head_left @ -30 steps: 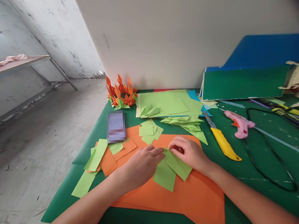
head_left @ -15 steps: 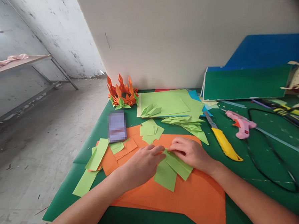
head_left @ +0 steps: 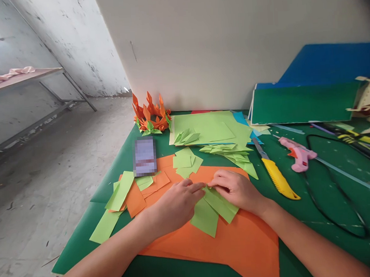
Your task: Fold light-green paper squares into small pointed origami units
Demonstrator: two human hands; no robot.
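My left hand (head_left: 185,200) and my right hand (head_left: 234,187) meet over a large orange paper sheet (head_left: 240,243). Both have their fingers closed on a small piece of green paper, mostly hidden by the fingertips. Beneath them lie flat green paper pieces (head_left: 204,220), partly covered by the hands. Just beyond, more cut green squares (head_left: 186,161) rest on the orange paper. A pile of folded green paper pieces (head_left: 232,152) lies farther back. To the left are green strips (head_left: 121,191) and small orange paper pieces (head_left: 135,201).
An orange and green folded-paper crown (head_left: 151,115) stands at the back left, with a blurred phone-like object (head_left: 144,156) before it. On the right lie a yellow utility knife (head_left: 278,179) and a pink glue gun (head_left: 299,155) with a black cord. A green board (head_left: 304,103) leans behind.
The fingertips of my left hand have shifted slightly over the green paper, a little closer to my right fingers. Everything else stays where it was.
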